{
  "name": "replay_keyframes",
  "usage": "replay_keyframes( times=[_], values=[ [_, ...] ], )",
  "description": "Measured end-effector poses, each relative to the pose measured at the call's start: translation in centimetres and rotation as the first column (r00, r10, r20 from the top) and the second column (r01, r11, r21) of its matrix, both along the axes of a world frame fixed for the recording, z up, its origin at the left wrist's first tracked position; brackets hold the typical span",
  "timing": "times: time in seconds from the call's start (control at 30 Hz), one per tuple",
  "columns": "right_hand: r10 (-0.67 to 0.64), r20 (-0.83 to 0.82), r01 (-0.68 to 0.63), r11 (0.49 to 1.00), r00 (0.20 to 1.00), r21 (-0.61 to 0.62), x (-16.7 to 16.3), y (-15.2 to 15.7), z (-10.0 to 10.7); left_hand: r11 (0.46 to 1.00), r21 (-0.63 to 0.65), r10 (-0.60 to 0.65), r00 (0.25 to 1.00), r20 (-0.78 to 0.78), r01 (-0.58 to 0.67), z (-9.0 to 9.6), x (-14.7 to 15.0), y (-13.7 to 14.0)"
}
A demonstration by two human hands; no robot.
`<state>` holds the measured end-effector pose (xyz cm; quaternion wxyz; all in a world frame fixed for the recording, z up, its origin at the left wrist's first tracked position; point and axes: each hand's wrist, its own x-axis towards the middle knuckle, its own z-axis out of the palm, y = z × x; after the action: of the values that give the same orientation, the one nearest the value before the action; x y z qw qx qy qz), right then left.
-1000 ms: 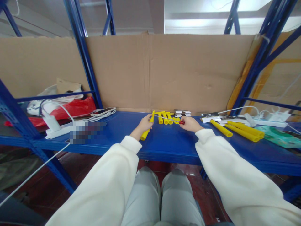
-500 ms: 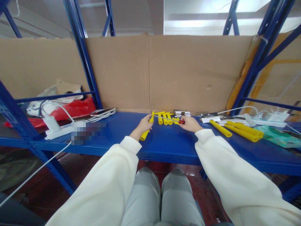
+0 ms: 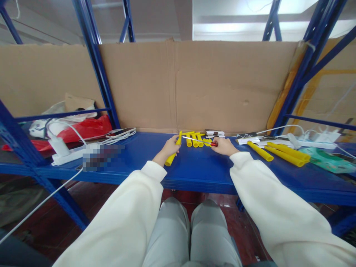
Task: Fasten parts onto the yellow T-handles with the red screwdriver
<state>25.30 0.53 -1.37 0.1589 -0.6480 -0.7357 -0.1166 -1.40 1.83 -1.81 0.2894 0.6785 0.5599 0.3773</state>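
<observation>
My left hand [image 3: 170, 147] is closed around a yellow tube [image 3: 170, 159], which stands tilted above the blue shelf with its wide end low and its narrow end up. In my right hand [image 3: 224, 145] is a screwdriver [image 3: 194, 139] with a red and black handle; its long metal shaft points left. The tip reaches the upper part of the tube, though I cannot tell whether it touches. Behind the shaft lie several yellow tubes [image 3: 195, 142] side by side. Small yellow pieces [image 3: 207, 141] lie just left of my right hand.
The blue shelf [image 3: 200, 167] is backed by cardboard [image 3: 217, 85]. More yellow tubes [image 3: 289, 154] lie at the right, beside a green packet [image 3: 328, 160]. Small black-and-white boxes [image 3: 214, 134] sit at the back. On the left are a white power strip [image 3: 69, 155] and a red bag [image 3: 86, 128].
The whole view has shifted very slightly. Both hands keep their places and their hold on the tube and the screwdriver.
</observation>
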Motion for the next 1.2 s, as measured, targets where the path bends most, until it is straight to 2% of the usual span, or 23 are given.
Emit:
replay_keyframes(
  times=[0.43, 0.63, 0.83, 1.2],
  values=[
    [-0.028, -0.011, 0.028, 0.999, 1.0, -0.044, -0.17, -0.19, 0.09, 1.0, -0.01, 0.007, 1.0, 0.003, -0.007, 0.12, 0.0, -0.12],
    [0.0, -0.005, 0.0, 1.0, 1.0, -0.008, -0.03, -0.2, 0.02, 1.0, -0.013, -0.002, 1.0, -0.001, 0.002, 0.08, 0.01, -0.09],
    [-0.022, -0.023, 0.021, 0.998, 0.999, -0.061, 0.19, 0.06, -0.18, 1.0, -0.011, -0.002, 1.0, -0.004, 0.002, -0.03, 0.08, 0.08],
    [0.024, -0.069, -0.026, 0.999, 0.997, -0.032, 0.41, 0.55, -0.58, 1.0, -0.005, 0.005, 1.0, -0.004, -0.005, -0.05, 0.04, -0.02]
  ],
)
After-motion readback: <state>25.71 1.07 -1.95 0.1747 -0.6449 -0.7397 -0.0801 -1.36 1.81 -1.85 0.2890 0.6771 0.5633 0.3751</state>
